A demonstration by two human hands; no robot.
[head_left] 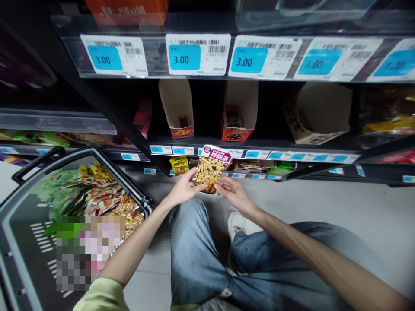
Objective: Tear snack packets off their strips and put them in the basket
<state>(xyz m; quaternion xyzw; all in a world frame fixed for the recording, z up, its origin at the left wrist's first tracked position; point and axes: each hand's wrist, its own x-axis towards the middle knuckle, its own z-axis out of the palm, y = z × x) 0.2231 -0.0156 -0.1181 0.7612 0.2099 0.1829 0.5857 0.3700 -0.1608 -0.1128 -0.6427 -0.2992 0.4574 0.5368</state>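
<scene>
Dark shelving (pixel 207 139) stands over a smooth grey floor (pixel 340 198), tall-backed cardboard boxes (pixel 176 103) on one shelf. Before that shelf's front edge, left of its middle, is a shiny, roughly rectangular pouch (pixel 210 170) — magenta band with white characters on top, golden stick-like pieces below. The left hand (pixel 184 189) clasps its lower left side, thumb in front; the right hand (pixel 236 195) pinches its lower right corner. A slotted plastic basket (pixel 24 224) carries crinkled packets (pixel 103 194).
</scene>
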